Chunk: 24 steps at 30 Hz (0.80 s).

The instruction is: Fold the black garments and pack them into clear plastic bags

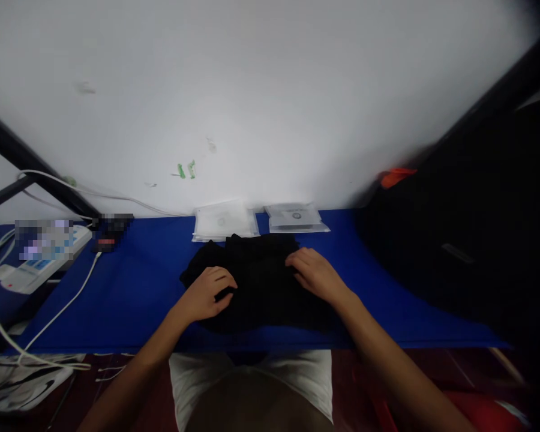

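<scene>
From where I stand, the black cloth (261, 282) lies in the middle of the frame, close to the front edge of the blue tabletop (139, 288), right before the seated person's lap. That spot seems chosen for reach: both forearms come up from the bottom of the frame at an easy slant.

The left hand (212, 292) rests on the cloth's left part, thumb and fingers parted in a curve with dark fabric showing in the gap. The right hand (312, 273) lies over its right part, fingers loosely spread, palm down. Whether either has a fold nipped under its fingertips, I can't tell; black on black hides it. Set apart like this, the two would keep the cloth flat and steady from both sides, since something so soft and rumpled along its far edge would likely slide under one.

Just behind it, two packets, a white one (225, 222) and a greyer one (296, 217), sit back by the wall (270, 108), perhaps to stay handy without crowding the work. At centre left, a power strip (24, 281) stands well apart, probably keeping its cables (74, 300) away from the fabric.
</scene>
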{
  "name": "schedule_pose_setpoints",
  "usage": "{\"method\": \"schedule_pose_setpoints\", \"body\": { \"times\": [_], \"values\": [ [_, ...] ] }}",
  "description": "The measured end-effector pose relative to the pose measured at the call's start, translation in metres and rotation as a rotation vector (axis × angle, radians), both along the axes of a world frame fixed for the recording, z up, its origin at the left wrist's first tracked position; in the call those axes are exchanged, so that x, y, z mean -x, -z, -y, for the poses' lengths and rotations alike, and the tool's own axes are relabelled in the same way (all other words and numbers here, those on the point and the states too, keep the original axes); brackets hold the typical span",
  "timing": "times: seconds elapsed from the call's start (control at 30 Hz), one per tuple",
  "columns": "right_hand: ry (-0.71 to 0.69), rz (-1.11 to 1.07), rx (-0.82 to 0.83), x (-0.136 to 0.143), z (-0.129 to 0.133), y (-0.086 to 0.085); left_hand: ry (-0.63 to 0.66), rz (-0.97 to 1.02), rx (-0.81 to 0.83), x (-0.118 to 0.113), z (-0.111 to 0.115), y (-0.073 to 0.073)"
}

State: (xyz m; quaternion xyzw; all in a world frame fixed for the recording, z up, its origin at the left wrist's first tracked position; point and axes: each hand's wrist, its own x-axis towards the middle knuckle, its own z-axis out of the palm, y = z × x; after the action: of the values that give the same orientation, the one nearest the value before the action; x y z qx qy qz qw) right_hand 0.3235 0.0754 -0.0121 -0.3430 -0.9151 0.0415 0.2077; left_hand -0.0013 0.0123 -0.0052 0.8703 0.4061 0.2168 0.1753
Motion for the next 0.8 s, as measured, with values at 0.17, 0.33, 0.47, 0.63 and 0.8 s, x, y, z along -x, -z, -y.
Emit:
{"method": "schedule_pose_setpoints", "body": {
  "times": [0.17, 0.33, 0.47, 0.63, 0.8],
  "values": [
    [0.015, -0.098, 0.095, -0.005, 0.034, 0.012, -0.372, 0.014, -0.127, 0.030, -0.016, 0.013],
    [0.045, -0.205, 0.147, -0.001, 0.034, 0.022, -0.520, 0.006, -0.028, 0.060, -0.034, 0.029],
    [0.070, -0.322, 0.169, -0.003, 0.031, 0.025, -0.461, 0.111, -0.075, 0.059, -0.030, 0.029],
    [0.157, -0.465, 0.109, -0.008, 0.032, 0.027, -0.484, 0.098, -0.149, 0.052, -0.013, 0.014],
    [0.239, -0.524, 0.056, -0.014, 0.031, 0.028, -0.354, 0.089, -0.153, 0.057, 0.009, 0.011]
  ]
}}
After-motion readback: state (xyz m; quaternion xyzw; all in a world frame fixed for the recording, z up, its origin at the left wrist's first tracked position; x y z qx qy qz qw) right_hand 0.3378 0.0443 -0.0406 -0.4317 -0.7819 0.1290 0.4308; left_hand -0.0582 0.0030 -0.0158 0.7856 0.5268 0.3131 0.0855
